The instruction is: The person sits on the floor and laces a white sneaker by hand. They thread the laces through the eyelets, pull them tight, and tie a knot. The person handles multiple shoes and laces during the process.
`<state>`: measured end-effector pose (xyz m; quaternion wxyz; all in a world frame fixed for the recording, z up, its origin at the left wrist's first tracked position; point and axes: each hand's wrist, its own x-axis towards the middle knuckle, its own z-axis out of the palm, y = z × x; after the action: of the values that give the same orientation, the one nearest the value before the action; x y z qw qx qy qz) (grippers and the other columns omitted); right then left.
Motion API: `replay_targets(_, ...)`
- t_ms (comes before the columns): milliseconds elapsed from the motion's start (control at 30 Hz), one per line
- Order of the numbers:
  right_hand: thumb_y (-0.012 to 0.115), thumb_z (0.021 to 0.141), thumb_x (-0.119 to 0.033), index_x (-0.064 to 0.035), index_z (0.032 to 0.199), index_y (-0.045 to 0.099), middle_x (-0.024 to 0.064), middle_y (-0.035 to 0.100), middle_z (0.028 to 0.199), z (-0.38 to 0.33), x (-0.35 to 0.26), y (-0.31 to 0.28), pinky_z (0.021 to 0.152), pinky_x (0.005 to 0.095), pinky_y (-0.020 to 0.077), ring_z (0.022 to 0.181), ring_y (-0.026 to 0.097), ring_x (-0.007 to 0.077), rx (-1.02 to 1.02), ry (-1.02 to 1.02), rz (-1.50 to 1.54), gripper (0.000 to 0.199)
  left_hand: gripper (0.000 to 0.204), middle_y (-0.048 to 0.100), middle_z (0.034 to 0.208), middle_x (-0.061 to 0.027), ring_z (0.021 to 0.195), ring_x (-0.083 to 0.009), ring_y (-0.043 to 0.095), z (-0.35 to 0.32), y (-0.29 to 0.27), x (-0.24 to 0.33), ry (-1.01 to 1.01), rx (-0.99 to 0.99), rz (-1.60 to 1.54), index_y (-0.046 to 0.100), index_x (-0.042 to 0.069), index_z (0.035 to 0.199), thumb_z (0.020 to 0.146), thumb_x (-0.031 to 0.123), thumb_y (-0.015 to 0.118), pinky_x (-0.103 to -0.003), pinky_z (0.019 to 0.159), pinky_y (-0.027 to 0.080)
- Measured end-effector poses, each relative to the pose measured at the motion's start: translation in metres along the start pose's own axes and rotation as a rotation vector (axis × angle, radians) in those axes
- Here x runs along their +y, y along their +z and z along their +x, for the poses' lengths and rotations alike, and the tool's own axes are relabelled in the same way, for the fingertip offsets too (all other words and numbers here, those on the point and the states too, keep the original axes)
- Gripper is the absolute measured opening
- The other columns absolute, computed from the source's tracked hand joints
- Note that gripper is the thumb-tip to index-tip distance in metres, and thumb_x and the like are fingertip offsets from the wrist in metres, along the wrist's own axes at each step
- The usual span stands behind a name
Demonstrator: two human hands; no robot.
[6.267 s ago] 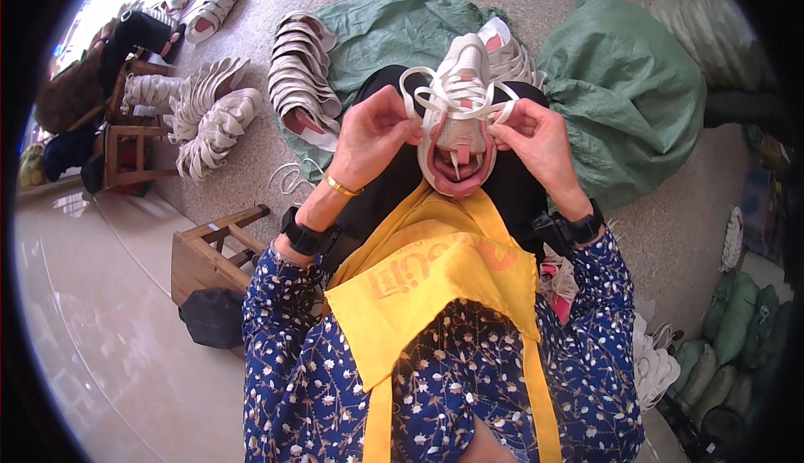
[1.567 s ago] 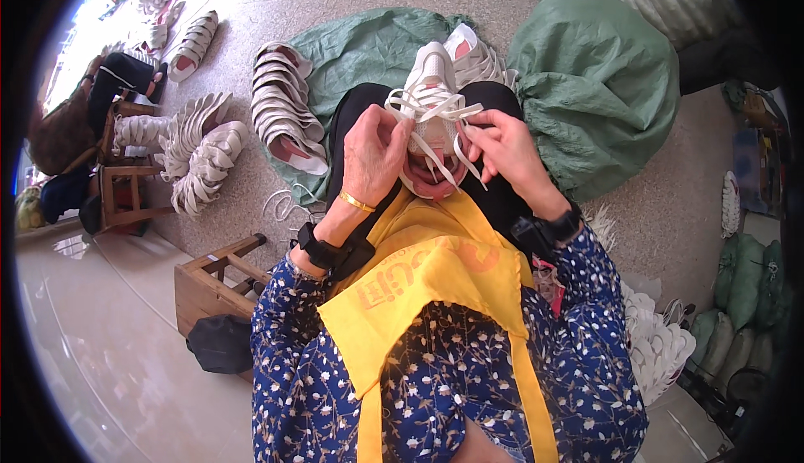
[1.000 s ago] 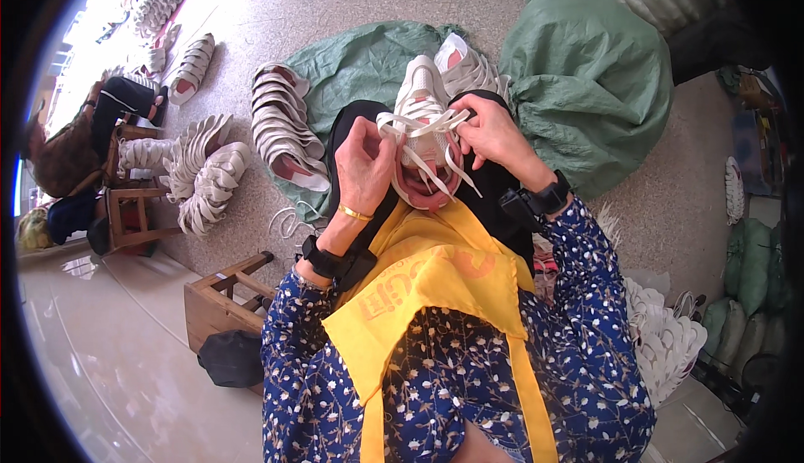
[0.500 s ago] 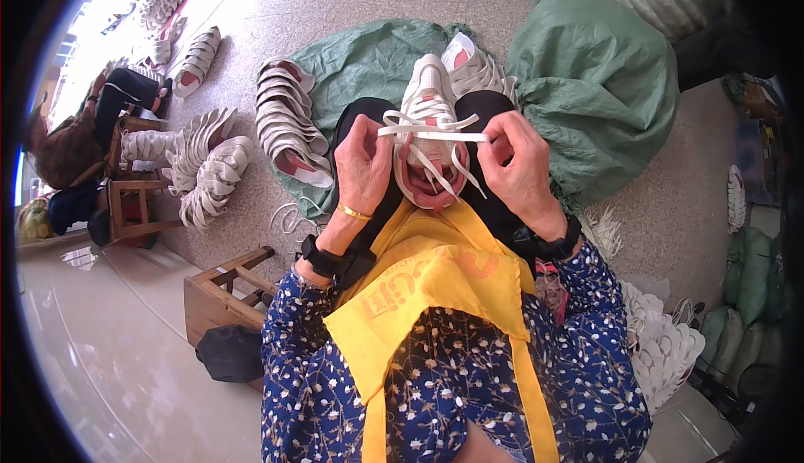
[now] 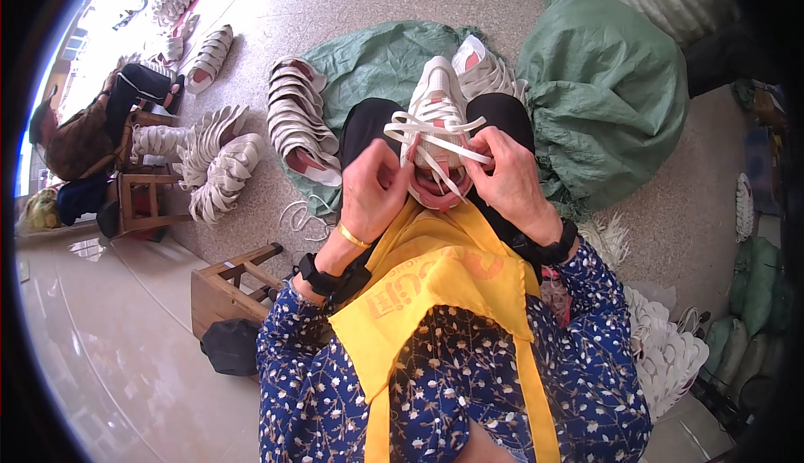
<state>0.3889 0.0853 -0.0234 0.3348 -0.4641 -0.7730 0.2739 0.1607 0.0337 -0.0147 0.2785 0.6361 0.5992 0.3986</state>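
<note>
Shoe (image 5: 434,110) at 12 o'clock
Right hand (image 5: 502,180) pinches a white lace (image 5: 458,151); left hand (image 5: 373,195), grip contents indiscernible. Uneven pull could loosen the crossing.

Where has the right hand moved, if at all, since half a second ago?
Yes: against the large green sack, the right hand has moved slightly left and lower in view.

Floor (image 5: 402,1): glare, far left corner
Tiles (image 5: 151,371): shiny reflections
Left hand (image 5: 371,193): slightly blurred
Small bags (image 5: 760,283), floor's right edge: dim, distorted
</note>
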Motion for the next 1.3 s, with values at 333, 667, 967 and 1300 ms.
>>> replay_targets(333,0.071,0.078,-0.002,-0.0002,0.09,0.055,0.0136,0.064,0.076,0.02,-0.013,-0.004,0.06,0.0383,0.0534,0.067,0.068,0.0295,0.091,0.01,0.042,0.02,0.039,0.059,0.082,-0.0064,0.081,-0.0273,0.058,-0.007,0.012,0.022,0.455,-0.265,0.375,0.058,0.006,0.096,0.073,0.025,0.083,-0.04,0.081,0.043)
replay_targets(667,0.078,0.085,-0.005,0.0,0.098,0.063,0.0113,0.071,0.082,0.007,-0.001,-0.027,0.063,0.0293,0.0568,0.071,0.071,0.0171,0.059,0.068,0.256,0.021,0.036,0.063,0.087,-0.0092,0.084,-0.0309,0.06,-0.005,-0.01,0.009,0.28,-0.064,0.123,0.064,0.003,0.105,0.075,0.011,0.082,-0.039,0.079,0.044)
replay_targets(967,0.081,0.08,-0.003,0.0003,0.106,0.057,0.0134,0.063,0.104,-0.013,0.019,-0.005,0.066,0.0346,0.0578,0.08,0.07,0.0265,-0.124,0.004,0.136,0.036,0.043,0.064,0.12,-0.0011,0.11,-0.009,0.059,-0.013,-0.025,-0.016,-0.053,-0.088,-0.357,0.054,-0.001,0.136,0.097,0.008,0.071,-0.026,0.095,0.048)
replay_targets(1300,0.077,0.085,-0.004,0.0008,0.112,0.05,0.019,0.064,0.103,-0.007,0.032,0.008,0.073,0.04,0.0572,0.088,0.071,0.0341,-0.086,0.03,0.206,0.039,0.038,0.065,0.101,-0.011,0.096,-0.03,0.062,-0.014,-0.014,0.008,0.172,-0.165,0.112,0.062,0.002,0.109,0.079,0.011,0.083,-0.037,0.084,0.046)
